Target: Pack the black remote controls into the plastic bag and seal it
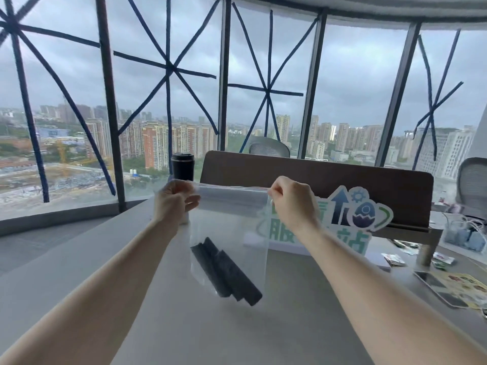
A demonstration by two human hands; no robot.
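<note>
A clear plastic bag (232, 222) hangs in the air above the grey table (237, 333). My left hand (174, 201) pinches its top left corner and my right hand (292, 204) pinches its top right corner, at the zip strip. Inside, at the bottom of the bag, lie three black remote controls (226, 272) side by side, slanting down to the right. Whether the zip strip is closed along its length I cannot tell.
A black tumbler (182, 167) stands behind my left hand. A brown desk divider (342, 180) with a green and white sign (355, 219) runs across the back right. Papers, cards and a phone (432, 283) lie at the right. Mesh chairs (471, 185) stand beyond the divider.
</note>
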